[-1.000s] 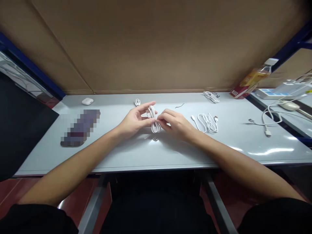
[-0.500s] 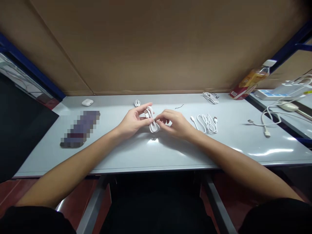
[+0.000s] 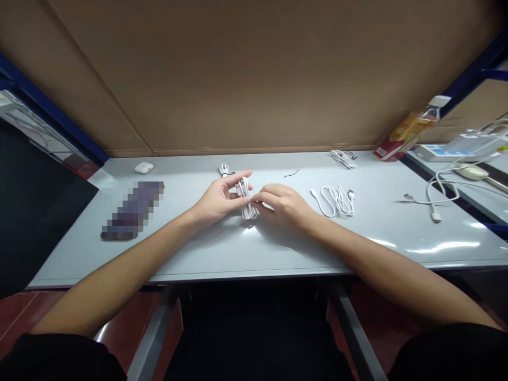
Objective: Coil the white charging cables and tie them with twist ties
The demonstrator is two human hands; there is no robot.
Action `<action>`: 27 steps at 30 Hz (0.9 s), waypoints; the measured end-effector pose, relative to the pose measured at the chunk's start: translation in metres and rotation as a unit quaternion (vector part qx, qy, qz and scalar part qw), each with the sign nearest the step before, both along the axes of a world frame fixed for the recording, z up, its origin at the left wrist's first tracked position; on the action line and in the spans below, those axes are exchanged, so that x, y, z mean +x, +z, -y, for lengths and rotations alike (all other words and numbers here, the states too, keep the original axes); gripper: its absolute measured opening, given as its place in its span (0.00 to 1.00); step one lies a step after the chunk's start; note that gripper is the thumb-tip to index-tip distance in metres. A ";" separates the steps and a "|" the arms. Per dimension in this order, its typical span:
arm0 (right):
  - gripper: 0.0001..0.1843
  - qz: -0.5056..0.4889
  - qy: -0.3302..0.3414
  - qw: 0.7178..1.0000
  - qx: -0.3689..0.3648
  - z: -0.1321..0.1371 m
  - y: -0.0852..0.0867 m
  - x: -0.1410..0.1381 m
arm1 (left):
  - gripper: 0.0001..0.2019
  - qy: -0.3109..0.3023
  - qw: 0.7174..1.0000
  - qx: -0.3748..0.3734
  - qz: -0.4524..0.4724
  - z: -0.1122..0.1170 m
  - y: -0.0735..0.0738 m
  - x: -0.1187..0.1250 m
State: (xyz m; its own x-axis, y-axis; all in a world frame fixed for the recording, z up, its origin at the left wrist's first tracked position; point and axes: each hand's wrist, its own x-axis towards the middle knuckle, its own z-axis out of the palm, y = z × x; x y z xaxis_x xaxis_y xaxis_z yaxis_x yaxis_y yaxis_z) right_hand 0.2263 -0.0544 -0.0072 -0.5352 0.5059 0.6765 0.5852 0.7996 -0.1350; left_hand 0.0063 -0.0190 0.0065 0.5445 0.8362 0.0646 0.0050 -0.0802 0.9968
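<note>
A coiled white USB cable (image 3: 249, 212) is held up over the table between my two hands. My left hand (image 3: 217, 200) grips the bundle from the left, thumb across its middle and index finger stretched behind it. The cable's flat USB plug (image 3: 238, 188) sticks out near that thumb. From the right, my right hand (image 3: 282, 203) pinches at the bundle's narrow middle, its fingertips meeting the left thumb. Whether a tie lies under those fingertips is hidden. Behind my left hand lies a small white cable bundle (image 3: 224, 169) with a dark tie.
Loosely coiled white cable (image 3: 338, 202) lies right of my hands. A thin black twist tie (image 3: 292, 173) and another cable bundle (image 3: 343, 159) lie farther back. A bottle (image 3: 408, 132) leans at right; a white earbud case (image 3: 144, 168) and a pixelated dark object (image 3: 137, 209) are left.
My right fingers have closed in and shifted slightly left against the cable bundle. The bundle has dropped a little and stands slightly more upright. The camera view has shifted slightly.
</note>
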 end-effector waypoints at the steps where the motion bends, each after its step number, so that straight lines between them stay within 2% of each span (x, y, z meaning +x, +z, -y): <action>1: 0.09 -0.020 -0.002 0.999 -0.027 0.001 0.002 0.000 | 0.41 -0.002 1.000 0.001 0.005 -0.001 0.000 0.000; 4: 0.05 -0.065 -0.001 0.991 -0.113 0.004 0.007 0.002 | 0.41 -0.015 1.000 0.000 0.014 -0.002 -0.001 -0.001; 6: 0.03 -0.067 0.004 0.988 -0.137 0.005 0.010 0.003 | 0.41 -0.023 1.000 0.001 0.014 -0.001 0.000 -0.002; 10: 0.05 -0.027 0.020 0.994 -0.108 0.004 0.009 0.005 | 0.42 -0.017 1.000 0.004 -0.001 0.001 0.003 -0.001; 15: 0.12 0.034 0.002 0.998 -0.056 0.004 0.009 0.006 | 0.43 0.002 1.000 0.008 -0.020 0.001 0.004 -0.001; 21: 0.12 0.035 -0.025 0.997 -0.070 0.006 0.008 0.003 | 0.40 0.049 0.997 0.030 -0.045 0.004 0.005 0.002; 27: 0.11 0.031 -0.044 0.993 -0.109 0.010 0.007 -0.001 | 0.31 0.067 0.991 0.106 -0.046 0.011 0.005 0.007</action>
State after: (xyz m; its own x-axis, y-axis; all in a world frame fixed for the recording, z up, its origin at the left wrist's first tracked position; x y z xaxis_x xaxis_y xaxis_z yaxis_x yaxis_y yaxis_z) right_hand 0.2255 -0.0644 -0.0001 -0.5196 0.6836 0.5126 0.6647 0.7004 -0.2602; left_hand 0.0128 -0.0296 0.0115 0.4413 0.8745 0.2014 0.1202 -0.2800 0.9524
